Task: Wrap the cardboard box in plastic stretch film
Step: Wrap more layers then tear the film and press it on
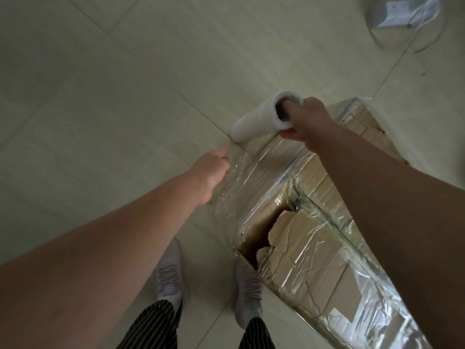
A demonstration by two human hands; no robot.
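- Pale floor [125, 71] tiles with thin dark joints fill the view from above; nothing but the floor carries the things.
- The cardboard box [314, 248] lies long and flat on the floor to the person's right, just beside the right shoe. It runs from the lower right of the view up toward the roll.
- Clear stretch film already covers the box's top and sides in creased, shiny layers. A torn hole [261, 227] gapes in the top panel near the box's nearer end.
- The right hand [309, 122] holds a white roll of stretch film [254, 122] just past the far end of the box. Its fingers are tucked into the open end of the core and the thumb is hooked under the rim.
- A taut sheet of film [256, 167] spans from the roll down to the box's left side.
- The left hand [214, 170] grips that sheet's outer edge with its fingers curled shut on it (the fingertips themselves are hidden behind the hand).
- Two pale shoes [168, 273] and striped trousers [151, 326] show below.
- A clear plastic bag [407, 18] with paper inside lies well apart, up in the far right.
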